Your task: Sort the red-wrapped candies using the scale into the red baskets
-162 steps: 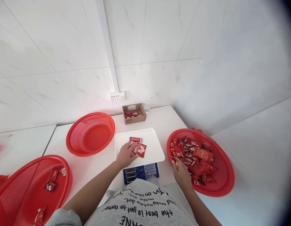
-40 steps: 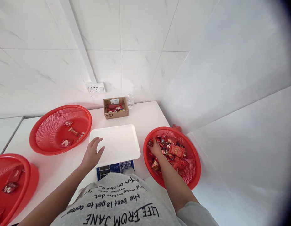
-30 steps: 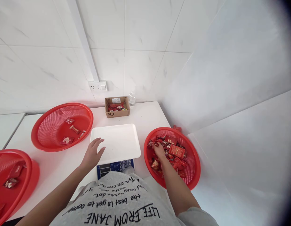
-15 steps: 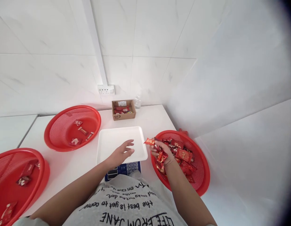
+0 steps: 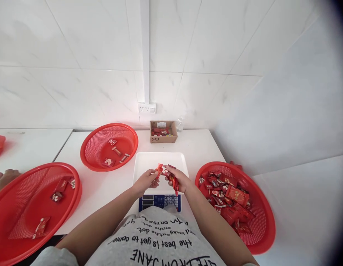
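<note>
Several red-wrapped candies (image 5: 173, 178) are bunched in my right hand (image 5: 180, 180), held above the white scale tray (image 5: 139, 162). My left hand (image 5: 146, 181) meets it from the left, its fingers pinching one red candy packet (image 5: 159, 169) at the edge of the bunch. Below the tray shows the blue keypad panel of the scale (image 5: 160, 201). To the right stands a red mesh basket (image 5: 267, 218) with a heap of red candy packets (image 5: 229, 195) inside.
At the back left, a red basket (image 5: 85, 147) holds a few packets. Another red basket (image 5: 74, 207) stands nearer on the left, with another person's hand (image 5: 6, 179) beyond it. A cardboard box (image 5: 163, 139) of red packets and clear plastic (image 5: 180, 123) sit by the wall.
My right hand has moved left from the right basket with its bunch of candies to above the tray. The left hand has closed on one packet. The view has turned left.
</note>
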A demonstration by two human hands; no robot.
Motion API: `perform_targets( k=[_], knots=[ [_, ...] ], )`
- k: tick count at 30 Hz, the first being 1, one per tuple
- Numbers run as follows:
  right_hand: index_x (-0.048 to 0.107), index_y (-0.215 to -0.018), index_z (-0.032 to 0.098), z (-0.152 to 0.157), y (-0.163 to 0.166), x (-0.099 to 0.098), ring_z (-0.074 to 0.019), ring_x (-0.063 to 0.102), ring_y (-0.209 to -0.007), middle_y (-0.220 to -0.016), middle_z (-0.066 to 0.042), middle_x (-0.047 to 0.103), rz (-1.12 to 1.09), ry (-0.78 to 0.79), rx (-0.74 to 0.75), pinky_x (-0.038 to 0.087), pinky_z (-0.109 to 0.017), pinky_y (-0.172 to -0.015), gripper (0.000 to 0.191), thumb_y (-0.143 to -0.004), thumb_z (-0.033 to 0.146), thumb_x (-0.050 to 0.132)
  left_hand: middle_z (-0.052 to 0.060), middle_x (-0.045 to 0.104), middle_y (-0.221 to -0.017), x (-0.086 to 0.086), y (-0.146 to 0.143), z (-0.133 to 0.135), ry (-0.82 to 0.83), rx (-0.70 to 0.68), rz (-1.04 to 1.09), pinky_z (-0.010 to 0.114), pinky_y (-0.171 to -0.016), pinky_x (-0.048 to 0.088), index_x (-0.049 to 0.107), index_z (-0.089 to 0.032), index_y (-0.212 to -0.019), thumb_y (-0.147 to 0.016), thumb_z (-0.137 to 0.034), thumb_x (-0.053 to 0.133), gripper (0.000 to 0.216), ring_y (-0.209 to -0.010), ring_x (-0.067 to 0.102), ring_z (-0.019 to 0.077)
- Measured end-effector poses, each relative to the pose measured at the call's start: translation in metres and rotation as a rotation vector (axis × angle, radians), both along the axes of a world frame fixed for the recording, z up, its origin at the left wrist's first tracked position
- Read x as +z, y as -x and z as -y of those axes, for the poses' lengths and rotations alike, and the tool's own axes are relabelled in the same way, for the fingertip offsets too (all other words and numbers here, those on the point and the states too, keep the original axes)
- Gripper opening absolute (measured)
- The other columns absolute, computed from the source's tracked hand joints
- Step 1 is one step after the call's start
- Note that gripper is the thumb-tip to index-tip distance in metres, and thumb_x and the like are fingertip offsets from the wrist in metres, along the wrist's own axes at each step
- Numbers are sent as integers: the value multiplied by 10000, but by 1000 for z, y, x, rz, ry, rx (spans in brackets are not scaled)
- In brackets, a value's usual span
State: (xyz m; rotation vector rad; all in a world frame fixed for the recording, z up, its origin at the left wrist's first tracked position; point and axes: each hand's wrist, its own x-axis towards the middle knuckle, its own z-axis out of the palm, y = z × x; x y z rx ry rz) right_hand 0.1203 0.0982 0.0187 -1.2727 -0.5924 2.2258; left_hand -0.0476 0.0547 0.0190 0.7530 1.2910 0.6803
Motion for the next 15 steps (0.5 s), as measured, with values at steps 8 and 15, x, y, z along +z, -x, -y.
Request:
perform_targets(
  k=[8, 15],
  knots=[
    [474, -932, 215, 1, 10, -13, -46, 499, -450, -813, -52, 656, 103, 102, -113, 332, -109, -325, 262, -752, 362, 596, 64, 583, -891, -2, 20, 7, 61, -14, -57, 297, -698, 442, 459, -177, -1105, -707, -509, 584, 533, -725, 561, 144],
    [552, -855, 178, 8, 14, -14, -40, 497, -452, -703, -3, 623, 70, 136, -369, 355, -118, -342, 196, -698, 272, 621, 65, 579, -895, -8, 15, 19, 64, -110, -36, 313, -741, 443, 498, -173, -1043, -720, -495, 580, 463, -779, 559, 155]
  ],
)
